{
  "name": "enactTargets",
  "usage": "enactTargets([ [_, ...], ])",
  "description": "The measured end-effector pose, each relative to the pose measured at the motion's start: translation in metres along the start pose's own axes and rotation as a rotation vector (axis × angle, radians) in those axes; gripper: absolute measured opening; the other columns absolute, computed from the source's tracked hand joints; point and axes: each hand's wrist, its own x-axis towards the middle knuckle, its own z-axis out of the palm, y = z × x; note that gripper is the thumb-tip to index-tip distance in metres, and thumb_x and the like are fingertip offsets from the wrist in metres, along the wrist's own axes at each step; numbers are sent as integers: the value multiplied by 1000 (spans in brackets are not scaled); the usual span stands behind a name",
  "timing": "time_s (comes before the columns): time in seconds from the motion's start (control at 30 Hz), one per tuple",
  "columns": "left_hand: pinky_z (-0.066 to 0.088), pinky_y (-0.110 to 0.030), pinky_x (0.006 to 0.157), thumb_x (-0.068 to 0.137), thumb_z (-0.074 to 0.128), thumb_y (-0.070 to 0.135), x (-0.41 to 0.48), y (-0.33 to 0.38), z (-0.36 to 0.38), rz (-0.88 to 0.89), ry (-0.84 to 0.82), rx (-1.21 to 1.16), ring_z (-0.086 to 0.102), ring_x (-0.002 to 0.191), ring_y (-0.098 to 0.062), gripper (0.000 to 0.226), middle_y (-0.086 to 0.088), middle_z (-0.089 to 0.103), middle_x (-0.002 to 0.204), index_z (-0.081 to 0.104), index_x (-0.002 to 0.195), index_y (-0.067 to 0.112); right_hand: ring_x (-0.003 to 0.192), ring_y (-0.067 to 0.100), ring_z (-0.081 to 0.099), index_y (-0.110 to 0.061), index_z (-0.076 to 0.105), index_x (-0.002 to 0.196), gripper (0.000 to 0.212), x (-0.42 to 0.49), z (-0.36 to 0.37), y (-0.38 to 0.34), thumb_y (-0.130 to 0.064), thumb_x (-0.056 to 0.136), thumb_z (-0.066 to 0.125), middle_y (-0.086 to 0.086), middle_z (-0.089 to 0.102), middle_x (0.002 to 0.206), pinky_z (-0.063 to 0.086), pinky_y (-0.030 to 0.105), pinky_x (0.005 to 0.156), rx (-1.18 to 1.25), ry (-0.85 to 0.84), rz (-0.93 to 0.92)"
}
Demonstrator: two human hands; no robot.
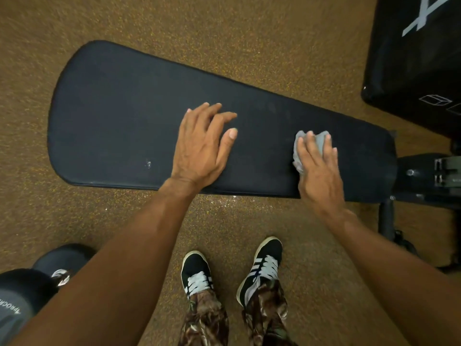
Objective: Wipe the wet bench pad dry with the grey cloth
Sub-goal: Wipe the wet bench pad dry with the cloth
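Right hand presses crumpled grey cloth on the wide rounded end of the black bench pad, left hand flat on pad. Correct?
Wrong end. The head view shows the right hand pressing the crumpled grey cloth on the narrow end of the black bench pad, by the black metal frame. The left hand is flat on the pad.

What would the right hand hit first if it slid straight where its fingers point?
Nothing solid, it seems: just bare bench pad, then its far edge and the speckled floor.
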Motion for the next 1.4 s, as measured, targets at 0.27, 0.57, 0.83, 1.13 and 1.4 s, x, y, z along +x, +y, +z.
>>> enactTargets([
  [0.27,33,-50,117,108,29,46,-6,15,21,55,-49,26,50,135,-32,50,-11,58,139,60,132,15,152,35,10,-8,30,154,59,-23,22,-80,-17,96,40,7,23,164,8,51,124,93,23,-225],
  [0.57,45,-44,97,108,35,42,-5,11,-5,-81,153,-233,56,115,-23,42,-1,62,124,62,124,15,152,38,5,-7,24,155,54,9,-3,-13,-9,104,39,13,20,164,8,52,124,244,62,260],
  [0.83,50,-41,97,110,35,34,-4,-53,-70,-246,324,-260,63,109,-18,35,-3,65,116,61,122,13,143,45,32,4,46,142,50,86,20,-165,-17,97,49,23,44,150,21,57,119,274,99,-162],
  [1.13,47,-45,94,108,30,47,-5,-67,-89,-281,131,-127,60,109,-18,45,0,64,114,59,123,17,146,40,27,-10,51,141,55,32,17,-233,-18,88,49,9,50,148,17,55,121,-50,-25,-946],
  [1.4,49,-49,89,105,41,40,-37,-14,-50,-100,-33,-48,60,102,-26,31,0,65,111,63,116,21,148,41,22,-14,38,152,63,-43,-9,-65,-11,90,51,3,33,160,29,58,117,-122,-105,-340],
])
